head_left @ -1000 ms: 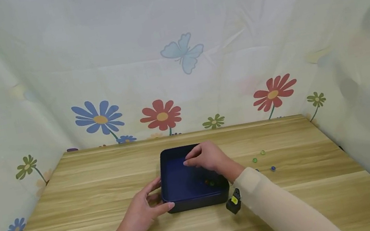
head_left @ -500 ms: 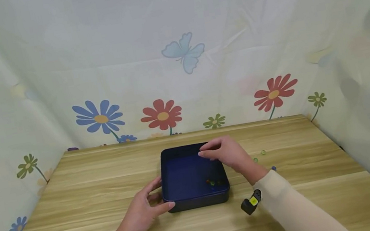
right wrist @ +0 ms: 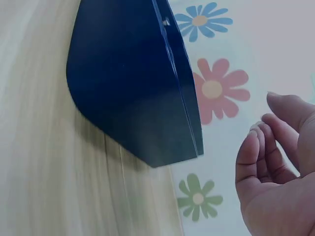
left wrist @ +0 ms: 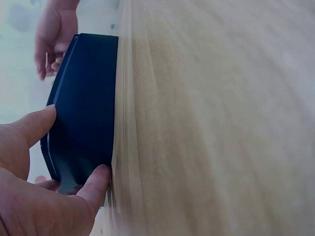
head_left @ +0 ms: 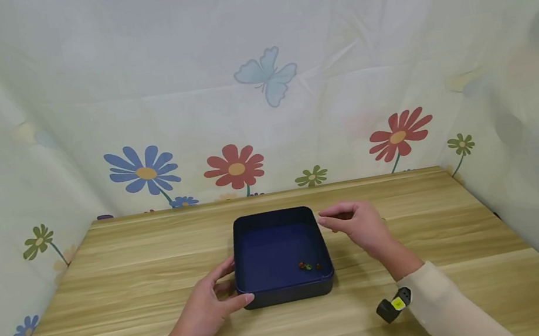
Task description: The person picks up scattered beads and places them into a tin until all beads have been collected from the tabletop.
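A square, dark blue open box point(head_left: 273, 256) sits on the wooden table. My left hand point(head_left: 207, 306) grips its near left corner, thumb at the front rim and fingers along the left side. In the left wrist view, the thumb point(left wrist: 37, 125) lies at the rim and a fingertip low on the wall. Several small marbles point(head_left: 308, 266), red and green among them, lie inside near the front right corner. Just right of the box, my right hand point(head_left: 362, 227) hovers with loosely bent fingers; the right wrist view shows a gap between thumb and fingers point(right wrist: 248, 152), nothing held.
The wooden table point(head_left: 155, 252) runs back to a white curtain point(head_left: 171, 89) printed with flowers and butterflies. A green marble point(head_left: 384, 220) peeks out behind my right hand, which covers the tabletop there. A small black wrist camera point(head_left: 394, 306) hangs below my right sleeve.
My right hand has moved from over the box to the right, out past its right rim, now covering the loose marbles on the table. The left hand and box have stayed put.
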